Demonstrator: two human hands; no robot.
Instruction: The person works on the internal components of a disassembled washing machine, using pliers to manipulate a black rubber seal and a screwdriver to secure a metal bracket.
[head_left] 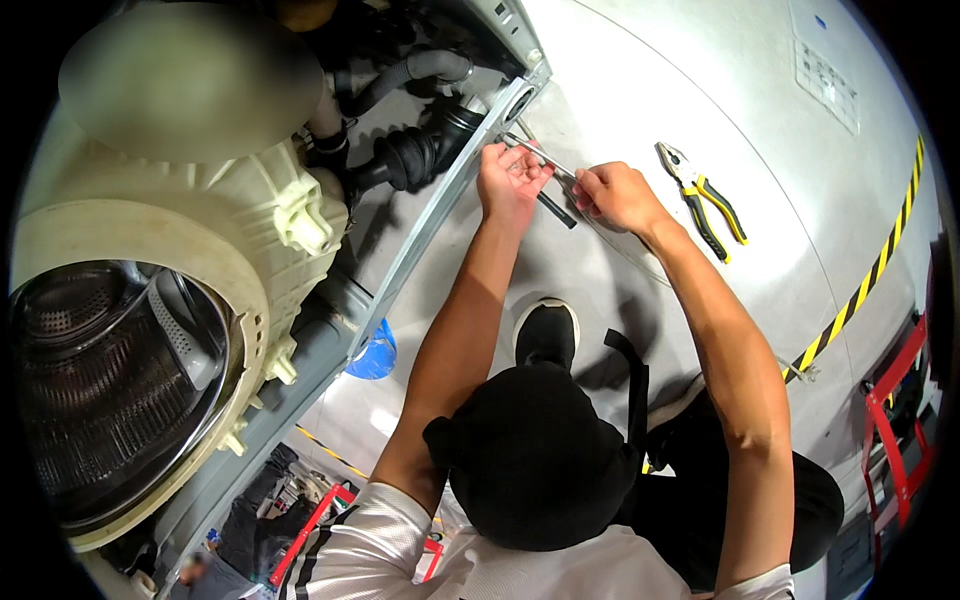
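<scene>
A slim metal rod (pixel 541 156) runs from my closed right hand (pixel 617 196) to the edge of a grey metal frame (pixel 420 235); the end inside my fist is hidden. Beside the frame, my left hand (pixel 512 184) is turned palm up with its fingers curled under the rod's far end. What those fingers grip, if anything, I cannot make out. A black handle-like bar (pixel 557 211) is just below, between both hands. To the right, on the floor, lies a pair of pliers (pixel 700 200) with black and yellow handles, its jaws pointing away from me.
At the left stands an opened washing machine with a cream tub (pixel 235 225) and metal drum (pixel 95 370). A ribbed black hose (pixel 405 160) sits behind the frame. A blue object (pixel 373 355), striped floor tape (pixel 870 285) and a red metal stand (pixel 897 430) are around me.
</scene>
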